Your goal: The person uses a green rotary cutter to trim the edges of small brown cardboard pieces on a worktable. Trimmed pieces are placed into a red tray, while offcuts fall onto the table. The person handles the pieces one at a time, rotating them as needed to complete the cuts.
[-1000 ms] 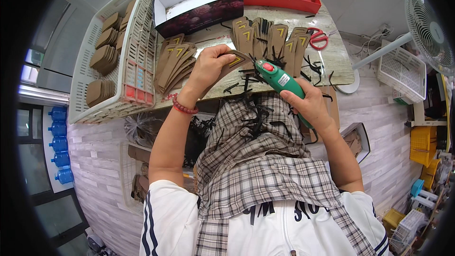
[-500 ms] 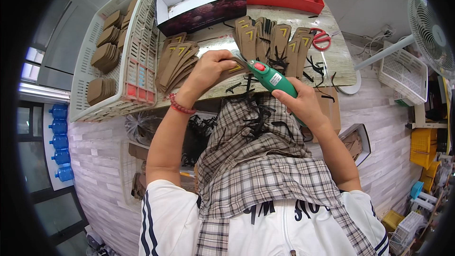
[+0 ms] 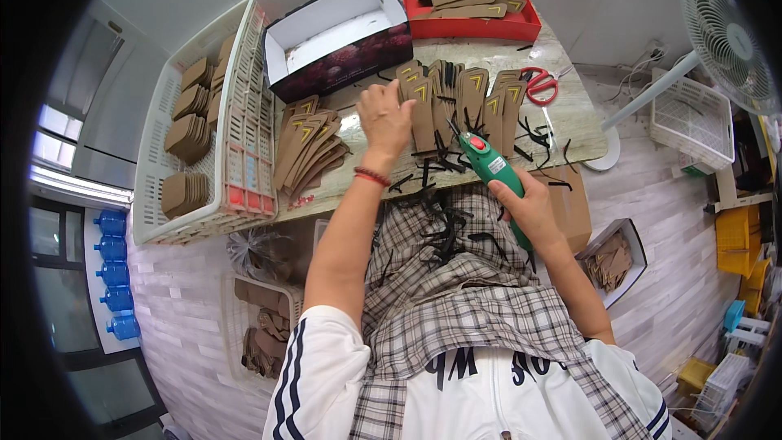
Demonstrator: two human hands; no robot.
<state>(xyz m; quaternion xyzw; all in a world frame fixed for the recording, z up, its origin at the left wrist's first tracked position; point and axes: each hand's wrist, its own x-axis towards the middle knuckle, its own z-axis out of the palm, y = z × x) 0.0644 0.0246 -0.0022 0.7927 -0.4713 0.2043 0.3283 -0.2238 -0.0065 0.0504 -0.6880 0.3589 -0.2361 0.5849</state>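
My right hand (image 3: 529,208) is wrapped round the green handle of electric scissors (image 3: 493,163) with a red button, their blade tip pointing at the table. My left hand (image 3: 384,118) is over the table, fingers apart, with nothing visible in it. Its thumb side is beside a row of flat brown pieces (image 3: 421,114) with yellow angular marks; whether it touches them I cannot tell. Left of that hand lies another fanned stack of brown pieces (image 3: 303,143). Black strip offcuts (image 3: 440,155) lie along the table's near edge and on the checked apron (image 3: 456,277).
Red-handled scissors (image 3: 541,87) lie at the table's right. Behind stand a dark box (image 3: 342,65) with white inside and a red tray (image 3: 481,28) of brown pieces. A white crate (image 3: 252,138) is at left, a fan (image 3: 727,33) at right.
My left hand has let go of the brown piece held at the blade and moved up toward the row. The electric scissors have shifted slightly right and down. The view has shifted.
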